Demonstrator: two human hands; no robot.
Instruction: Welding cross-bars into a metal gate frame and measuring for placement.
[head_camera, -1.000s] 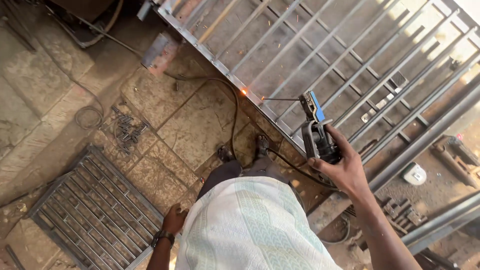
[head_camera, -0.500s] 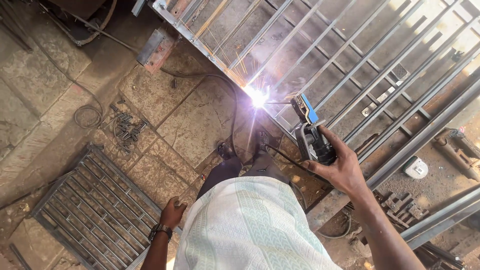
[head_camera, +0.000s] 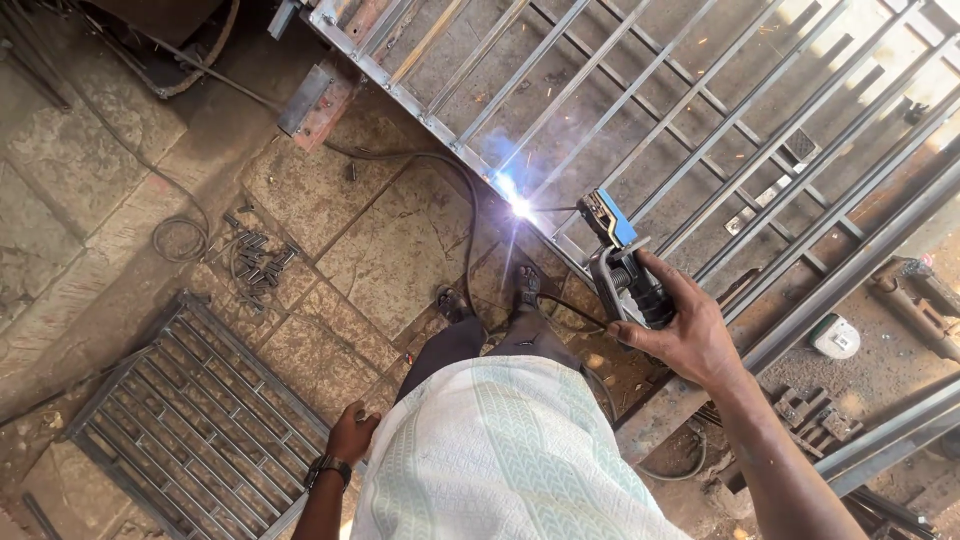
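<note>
the right hand (head_camera: 685, 335) is wrapped tight around the electrode holder (head_camera: 622, 272), whose thin rod reaches left to a bright arc (head_camera: 520, 207) on the metal gate frame (head_camera: 640, 90). the left hand (head_camera: 352, 432) hangs loosely curled by the hip, holding nothing, above a smaller grille (head_camera: 190, 410).

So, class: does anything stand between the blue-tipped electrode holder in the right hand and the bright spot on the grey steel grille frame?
Nothing visible does: only the thin rod spans the gap from the blue-tipped electrode holder, gripped by the right hand, to the grey steel grille frame.
</note>
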